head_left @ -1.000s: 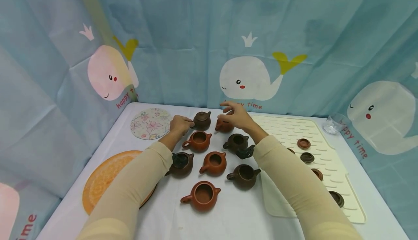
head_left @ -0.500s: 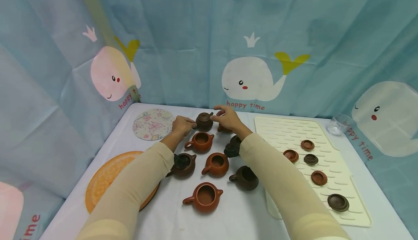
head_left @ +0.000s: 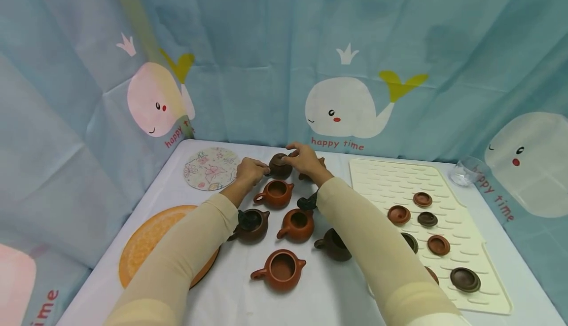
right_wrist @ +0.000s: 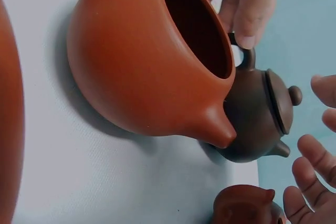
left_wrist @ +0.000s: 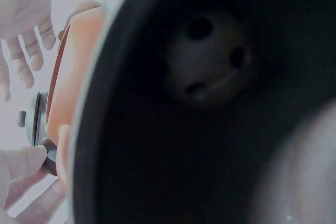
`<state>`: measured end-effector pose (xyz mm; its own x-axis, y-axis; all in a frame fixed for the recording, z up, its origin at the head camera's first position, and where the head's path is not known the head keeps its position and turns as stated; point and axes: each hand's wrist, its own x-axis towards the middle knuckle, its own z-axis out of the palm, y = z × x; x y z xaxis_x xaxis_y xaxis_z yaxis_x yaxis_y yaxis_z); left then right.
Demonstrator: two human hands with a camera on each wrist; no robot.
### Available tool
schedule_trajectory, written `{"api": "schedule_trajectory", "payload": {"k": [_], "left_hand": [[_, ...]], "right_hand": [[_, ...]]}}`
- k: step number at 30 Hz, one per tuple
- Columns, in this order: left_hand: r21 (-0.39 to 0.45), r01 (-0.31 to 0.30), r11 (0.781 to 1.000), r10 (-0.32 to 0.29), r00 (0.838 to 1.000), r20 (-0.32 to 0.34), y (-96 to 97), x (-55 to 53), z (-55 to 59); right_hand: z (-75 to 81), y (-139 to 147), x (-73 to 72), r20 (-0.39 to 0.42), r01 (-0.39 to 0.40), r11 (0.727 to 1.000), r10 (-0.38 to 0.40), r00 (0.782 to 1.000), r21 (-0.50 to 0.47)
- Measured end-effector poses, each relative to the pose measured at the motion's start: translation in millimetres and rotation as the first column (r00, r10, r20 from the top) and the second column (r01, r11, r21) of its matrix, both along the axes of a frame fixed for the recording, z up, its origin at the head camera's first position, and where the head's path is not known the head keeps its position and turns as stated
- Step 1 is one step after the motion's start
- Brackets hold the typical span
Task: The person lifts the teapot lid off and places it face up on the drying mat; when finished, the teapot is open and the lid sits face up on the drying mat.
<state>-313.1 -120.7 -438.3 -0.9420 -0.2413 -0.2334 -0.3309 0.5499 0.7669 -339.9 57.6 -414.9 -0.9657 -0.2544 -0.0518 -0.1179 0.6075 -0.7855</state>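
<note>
A dark brown lidded teapot (head_left: pixel 279 169) stands in the back row, its spout turned right. My left hand (head_left: pixel 250 172) pinches its handle between thumb and fingers, plain in the right wrist view, where the lid with its round knob (right_wrist: pixel 295 95) sits on the pot. My right hand (head_left: pixel 307 162) hovers at the spout side with fingers spread; in the right wrist view the fingertips are apart from the pot. An orange-red lidless teapot (head_left: pixel 276 194) is just in front. Behind my right wrist a reddish teapot (right_wrist: pixel 240 203) is partly hidden.
More open teapots stand nearer, including an orange one (head_left: pixel 282 270) in front and a dark one (head_left: pixel 251 226). Several loose lids lie on a cream mat (head_left: pixel 377 173) at right. A clear glass (head_left: pixel 466 171), floral round mat (head_left: pixel 212 169) and orange round mat (head_left: pixel 153 237) flank them.
My right hand has moved left, from over the reddish teapot to beside the dark lidded one. My left hand stays at that teapot's handle. The head view has shifted slightly.
</note>
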Motion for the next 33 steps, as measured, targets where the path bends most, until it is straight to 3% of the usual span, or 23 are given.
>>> {"api": "schedule_trajectory", "payload": {"k": [8,16,26,33], "left_hand": [[-0.009,-0.006,1.0,0.006,1.0,0.011,0.9,-1.4,2.8],[-0.004,-0.006,1.0,0.006,1.0,0.016,1.3,-0.5,2.8],[-0.005,-0.011,1.0,0.011,1.0,0.004,2.9,1.1,3.2],[-0.017,-0.018,1.0,0.018,1.0,-0.002,2.6,0.9,0.9]], "right_hand": [[0.6,-8,-3.9,-0.028,-0.013,0.999,0.014,1.0,0.052],[-2.6,-15,-6.5,-0.003,-0.019,0.995,0.02,1.0,0.096],[-7.4,-22,-12.3,-0.152,-0.034,0.976,0.068,0.986,0.216],[-8.5,-24,-15.1,-0.142,-0.041,0.978,0.071,0.987,0.206]]}}
